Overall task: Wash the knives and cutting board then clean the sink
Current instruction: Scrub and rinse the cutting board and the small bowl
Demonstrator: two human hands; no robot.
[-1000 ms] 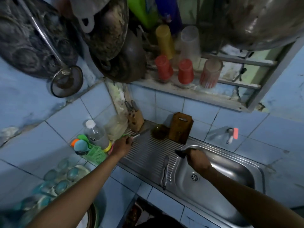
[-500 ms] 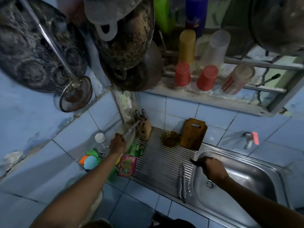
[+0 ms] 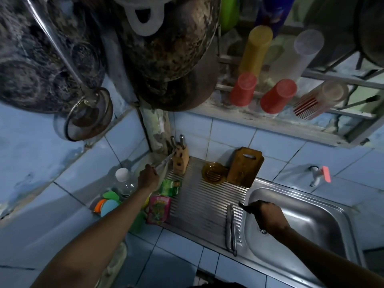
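My left hand (image 3: 148,178) grips a knife (image 3: 165,162) whose blade tip points at the wooden knife block (image 3: 180,161), where two metal handles stick up. My right hand (image 3: 265,213) holds a dark object at the left rim of the steel sink (image 3: 311,221); I cannot tell what the object is. Two knives (image 3: 231,227) lie side by side on the ribbed drainboard (image 3: 199,204). A brown wooden cutting board (image 3: 245,166) leans against the tiled wall behind the drainboard.
An amber soap dish (image 3: 214,173) sits next to the board. Green and pink sachets (image 3: 164,196), a clear bottle (image 3: 124,181) and coloured scrubbers lie left of the drainboard. A tap (image 3: 319,175) juts from the wall. Blackened pans, a strainer and plastic cups hang overhead.
My left hand lifted the knife off the drainboard and carried it up toward the knife block. My right hand stayed at the sink's rim. The view shifted left and down.
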